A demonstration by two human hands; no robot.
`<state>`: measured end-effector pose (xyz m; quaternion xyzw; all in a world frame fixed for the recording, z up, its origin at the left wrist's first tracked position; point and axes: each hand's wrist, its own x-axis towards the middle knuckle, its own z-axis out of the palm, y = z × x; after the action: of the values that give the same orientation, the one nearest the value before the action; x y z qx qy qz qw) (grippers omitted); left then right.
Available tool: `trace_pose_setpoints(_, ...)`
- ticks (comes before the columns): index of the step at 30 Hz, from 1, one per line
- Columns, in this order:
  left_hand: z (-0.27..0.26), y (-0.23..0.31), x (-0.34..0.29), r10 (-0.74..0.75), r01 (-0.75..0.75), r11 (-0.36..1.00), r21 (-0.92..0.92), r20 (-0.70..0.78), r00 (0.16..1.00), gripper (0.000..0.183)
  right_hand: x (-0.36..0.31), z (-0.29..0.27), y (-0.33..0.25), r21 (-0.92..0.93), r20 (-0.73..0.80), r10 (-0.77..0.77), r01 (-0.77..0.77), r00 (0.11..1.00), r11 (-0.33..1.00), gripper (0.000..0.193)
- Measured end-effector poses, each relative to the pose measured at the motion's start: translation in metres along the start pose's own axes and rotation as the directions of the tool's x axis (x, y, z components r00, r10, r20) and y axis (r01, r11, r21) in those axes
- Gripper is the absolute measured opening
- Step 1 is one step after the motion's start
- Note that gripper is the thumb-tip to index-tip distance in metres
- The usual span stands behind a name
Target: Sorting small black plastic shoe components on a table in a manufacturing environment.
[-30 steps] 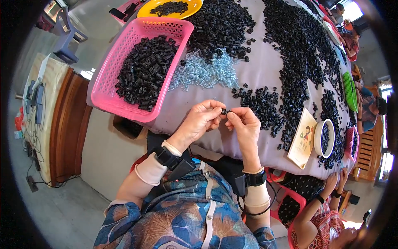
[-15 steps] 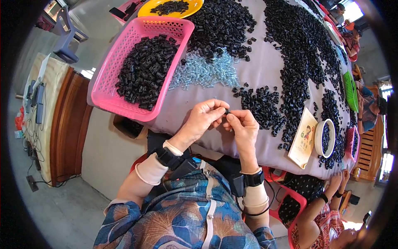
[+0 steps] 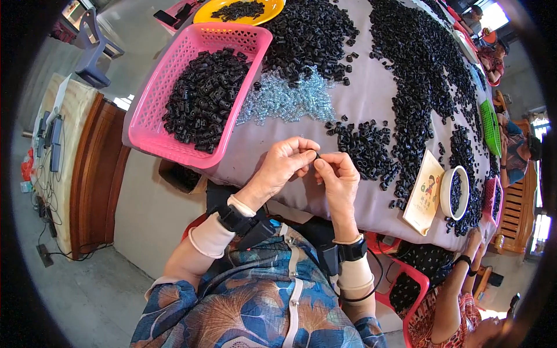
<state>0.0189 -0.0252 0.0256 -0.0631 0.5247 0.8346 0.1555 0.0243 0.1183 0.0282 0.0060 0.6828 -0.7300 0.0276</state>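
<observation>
My left hand (image 3: 286,164) and my right hand (image 3: 339,174) meet over the near edge of the table, fingers pinched together. Between their fingertips is a small black plastic part (image 3: 317,155), mostly covered by the fingers. Beyond my hands lies a heap of small clear bluish springs (image 3: 287,97). A pile of small black plastic parts (image 3: 365,148) sits to the right of them. On the left, a pink basket (image 3: 152,139) holds many black plastic pieces (image 3: 203,98).
Larger heaps of black parts (image 3: 418,64) spread across the cloth-covered table (image 3: 362,75). A yellow plate (image 3: 271,10) stands behind the basket. At right are a booklet (image 3: 423,194), a white round bowl (image 3: 445,194) and a green basket (image 3: 486,127). Other people sit along the right side.
My hands stay nearly in place, with slight finger movement around the small black part. The person at the lower right has shifted their arms a little.
</observation>
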Motion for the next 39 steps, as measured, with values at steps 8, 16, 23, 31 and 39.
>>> trace_pose_setpoints(8,-0.01,-0.002,-0.003,-0.103,0.116,0.985,-0.124,0.111,0.988,0.017,-0.001,0.002,-0.002,0.16,0.073,-0.03,0.018,0.997,0.987,0.008)
trace_pose_setpoints(16,-0.015,-0.005,0.0,-0.096,0.119,0.979,-0.165,0.139,0.986,0.018,-0.002,0.002,0.002,0.205,0.101,-0.04,0.018,0.994,0.979,0.008)
trace_pose_setpoints(23,-0.016,-0.005,0.003,-0.085,0.111,0.984,-0.14,0.18,0.98,0.016,-0.002,-0.002,0.002,0.167,0.143,0.004,-0.028,0.99,0.986,0.011)
trace_pose_setpoints(31,-0.022,0.012,0.003,-0.096,0.159,0.964,-0.212,0.277,0.956,0.024,0.0,0.007,-0.011,0.093,0.27,0.013,-0.04,0.963,0.995,0.035)
trace_pose_setpoints(39,-0.015,0.007,0.002,-0.14,0.204,0.95,-0.239,0.259,0.956,0.023,0.001,-0.001,0.003,0.234,0.325,0.023,-0.104,0.945,0.967,0.03)
